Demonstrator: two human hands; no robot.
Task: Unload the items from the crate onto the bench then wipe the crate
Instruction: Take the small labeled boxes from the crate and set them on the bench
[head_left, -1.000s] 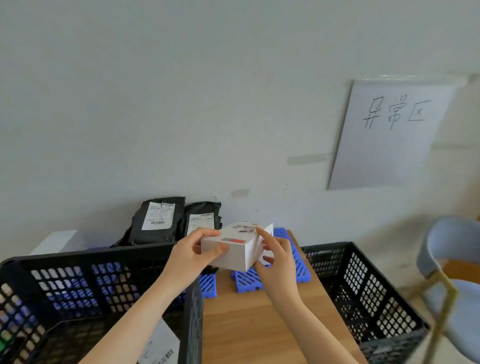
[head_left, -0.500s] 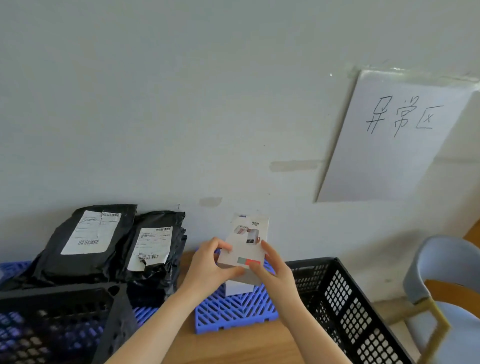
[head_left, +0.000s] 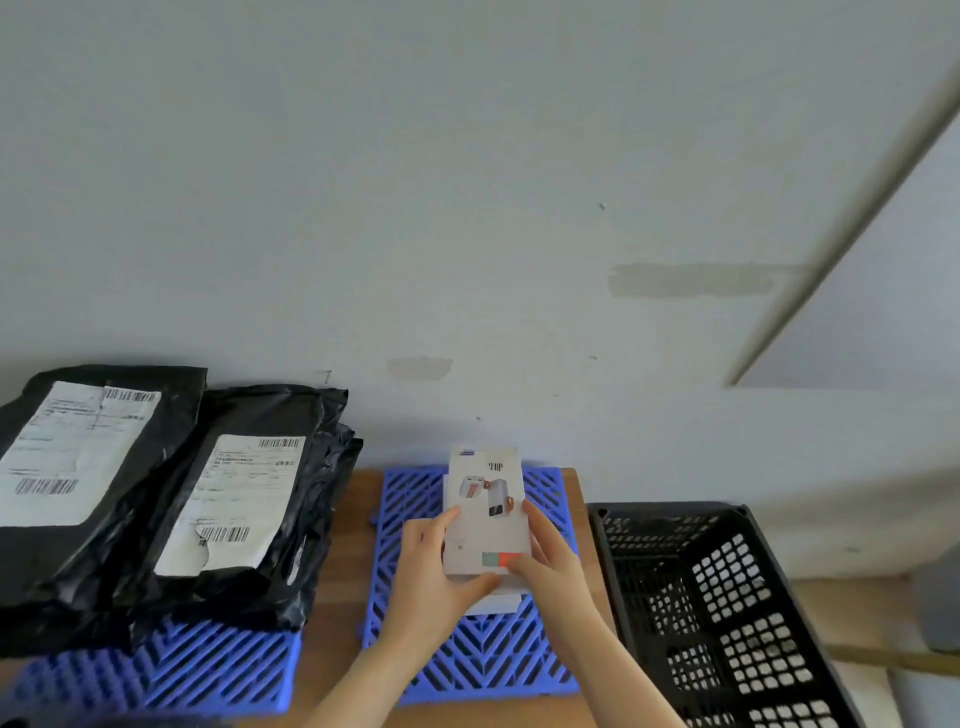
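A white product box (head_left: 487, 499) with a printed picture lies flat on another white box (head_left: 493, 604), which rests on a blue plastic grid mat (head_left: 483, 654) on the wooden bench (head_left: 343, 551). My left hand (head_left: 434, 577) grips the top box's left side and near edge. My right hand (head_left: 550, 566) grips its right side and near corner. A black perforated crate (head_left: 727, 597) stands to the right, off the bench edge; no items show in the part of its inside that I can see.
Two black mailer bags (head_left: 244, 499) with white shipping labels are stacked at the left on a second blue mat (head_left: 171, 670). The grey wall stands right behind the bench. A paper sheet (head_left: 883, 291) hangs on the wall at the upper right.
Both hands carried the white box forward from above the left crate and lowered it flat onto the box on the blue mat. The view shifted, and the left crate dropped out of sight.
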